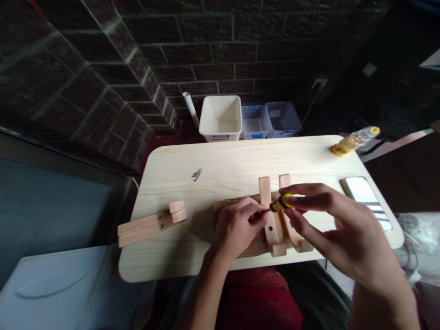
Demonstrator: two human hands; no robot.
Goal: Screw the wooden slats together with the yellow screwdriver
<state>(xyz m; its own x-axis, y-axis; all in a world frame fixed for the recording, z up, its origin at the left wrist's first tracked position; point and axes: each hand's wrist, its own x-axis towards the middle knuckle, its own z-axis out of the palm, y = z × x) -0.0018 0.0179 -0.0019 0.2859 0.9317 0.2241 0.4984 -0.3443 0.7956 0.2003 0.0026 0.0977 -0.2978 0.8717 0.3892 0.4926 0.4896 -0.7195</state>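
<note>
A screwdriver [282,202] is pinched by the right hand [354,233] over 2 wooden pieces [271,236], the left hand [239,224] held fingertips together.

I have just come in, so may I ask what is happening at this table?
A person has both hands over a brown wooden board on a pale table. The right hand holds a yellow and black screwdriver, its tip toward the left hand, whose fingertips meet there; whether they pinch something is too small to tell. Two hooked wooden pieces lie across the board. Two similar pieces lie side by side at the table's left, with a few loose screws beyond.
</note>
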